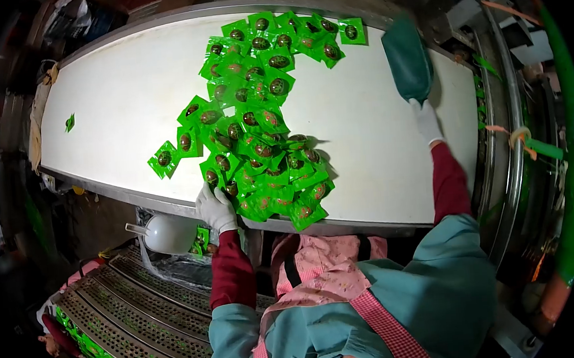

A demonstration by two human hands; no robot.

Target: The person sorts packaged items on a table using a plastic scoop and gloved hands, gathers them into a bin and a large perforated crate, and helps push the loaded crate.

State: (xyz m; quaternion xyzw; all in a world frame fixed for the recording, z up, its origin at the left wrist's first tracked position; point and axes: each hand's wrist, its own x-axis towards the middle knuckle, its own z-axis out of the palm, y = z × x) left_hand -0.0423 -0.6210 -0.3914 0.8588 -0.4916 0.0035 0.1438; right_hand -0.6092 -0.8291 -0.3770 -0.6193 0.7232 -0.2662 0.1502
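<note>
My right hand (427, 121), in a white glove, grips the handle of a dark green scoop (408, 61). The scoop is over the right part of a white tabletop (358, 154), its wide end pointing to the far edge. At the near edge, my gloved left hand (216, 208) rests against a heap of small green packets (265, 147), fingers apart and touching the outermost ones. Each packet is shiny and has a dark oval in its middle. The heap stretches from the near edge to the far edge; a few packets lie loose at its sides.
A small green scrap (70, 122) lies on the table's left part. Below the near edge, a white scoop-like vessel (171, 233) sits over a plastic-lined container. Perforated metal slats (143, 309) run at lower left, where another person (55, 335) is partly visible. Metal rails (513, 130) flank the right side.
</note>
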